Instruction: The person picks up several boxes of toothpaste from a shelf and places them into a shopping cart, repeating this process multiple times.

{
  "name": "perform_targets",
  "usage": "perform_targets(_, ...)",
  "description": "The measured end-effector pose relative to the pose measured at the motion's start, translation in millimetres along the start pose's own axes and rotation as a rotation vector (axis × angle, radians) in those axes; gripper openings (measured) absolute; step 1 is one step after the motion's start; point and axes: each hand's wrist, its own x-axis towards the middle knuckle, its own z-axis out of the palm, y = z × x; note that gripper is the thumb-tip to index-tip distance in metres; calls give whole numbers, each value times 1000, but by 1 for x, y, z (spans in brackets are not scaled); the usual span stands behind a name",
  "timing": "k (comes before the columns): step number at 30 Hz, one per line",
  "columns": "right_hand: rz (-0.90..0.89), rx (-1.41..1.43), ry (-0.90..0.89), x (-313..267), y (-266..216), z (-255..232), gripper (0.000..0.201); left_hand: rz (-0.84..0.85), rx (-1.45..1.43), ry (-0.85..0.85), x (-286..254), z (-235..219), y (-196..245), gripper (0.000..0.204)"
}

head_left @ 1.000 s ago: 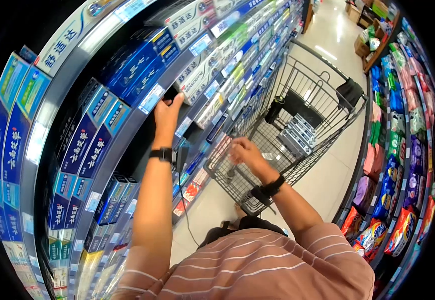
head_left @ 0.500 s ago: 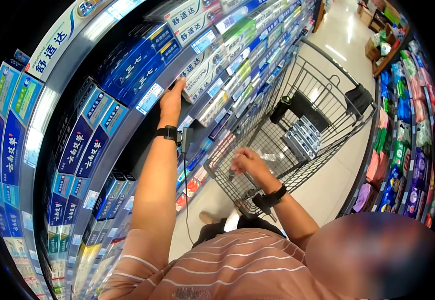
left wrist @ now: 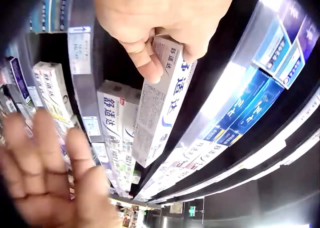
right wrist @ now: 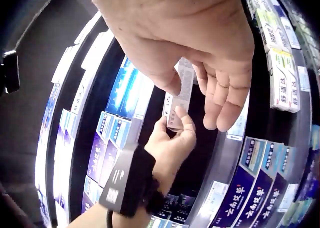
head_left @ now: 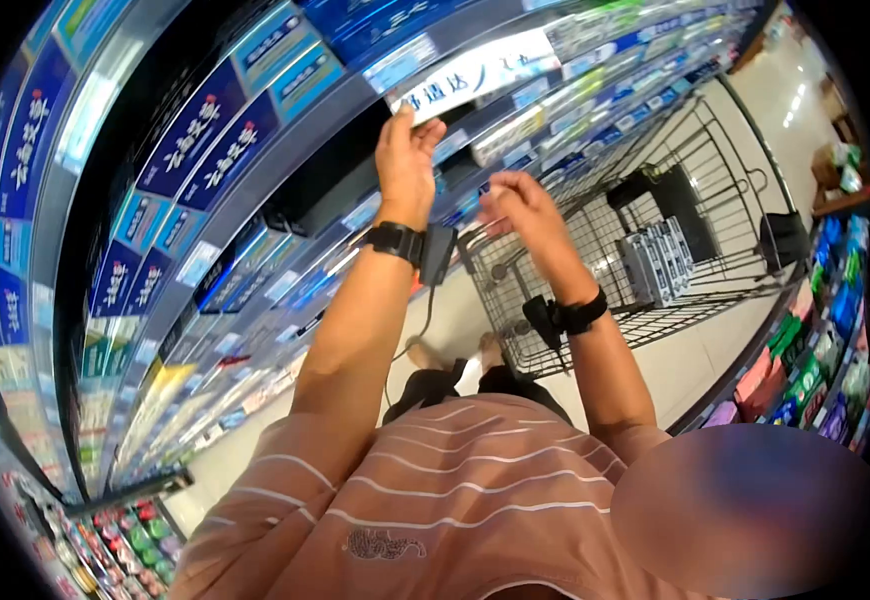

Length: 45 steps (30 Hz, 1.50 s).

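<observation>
My left hand [head_left: 408, 165] pinches one end of a long white toothpaste box [head_left: 485, 75] with dark blue lettering. In the left wrist view this toothpaste box [left wrist: 161, 103] slants out from between thumb and fingers, in front of the shelf. My right hand [head_left: 533, 215] holds nothing and is raised to the right of the left one. Its fingers [left wrist: 47, 163] look spread and loosely bent in the left wrist view. From the right wrist, the box [right wrist: 179, 98] stands beyond the right hand [right wrist: 200, 53], its lower end in the left hand [right wrist: 172, 140].
Shelves of blue toothpaste boxes [head_left: 195, 135] rise on the left, with a dark gap behind the left hand. A wire shopping cart [head_left: 555, 335] stands to the right, holding a stack of boxes [head_left: 658, 260]. Packaged goods [head_left: 805, 385] line the opposite shelf.
The left hand has drawn a toothpaste box out from the shelf row where it was reaching. My right hand has come up toward it, and the head view has shifted.
</observation>
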Motion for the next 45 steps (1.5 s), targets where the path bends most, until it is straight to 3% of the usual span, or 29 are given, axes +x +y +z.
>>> perform_targets(3,-47,22,-23,16,-1,24,57,-64,-15,87,-35,-32,7,28)
perform_targets(6,8,72,-71,33,6,63,53,-127,-77,135,-82,-65,26,32)
perform_targets(11,-43,258,-11,50,23,121,47,-104,-144,195,-108,-99,44,38)
perform_targets(15,-136,-22,76,94,42,162,42,-149,-101,184,-114,-118,55,50)
perform_targets(16,-187,-210,97,103,43,166,47,-209,1,178,-118,-125,63,53)
perform_targets(19,-98,-598,-109,128,25,181,74,-331,352,181,-148,-147,85,63)
perform_targets(22,-213,-927,-106,157,29,212,72,-393,475,184,-188,-187,99,59)
perform_targets(23,-313,-1122,-80,204,74,224,63,-404,483,197,-201,-196,105,58)
perform_targets(26,-262,-1169,-168,169,28,249,59,-436,525,252,-234,-220,123,54)
perform_targets(27,-351,-1246,-109,169,32,260,57,-446,551,277,-241,-226,129,53)
perform_targets(30,-585,-1272,60,184,56,283,55,-478,594,336,-257,-247,146,51)
perform_targets(31,-476,-940,-62,183,58,285,54,-484,597,337,-261,-251,150,50)
perform_targets(34,-612,-1168,-144,205,73,290,53,-516,591,349,-273,-266,158,50)
perform_targets(40,-539,-1062,-304,178,67,277,51,-607,615,361,-291,-282,160,52)
perform_targets(45,-509,-1136,-341,194,91,285,49,-659,653,393,-296,-302,164,52)
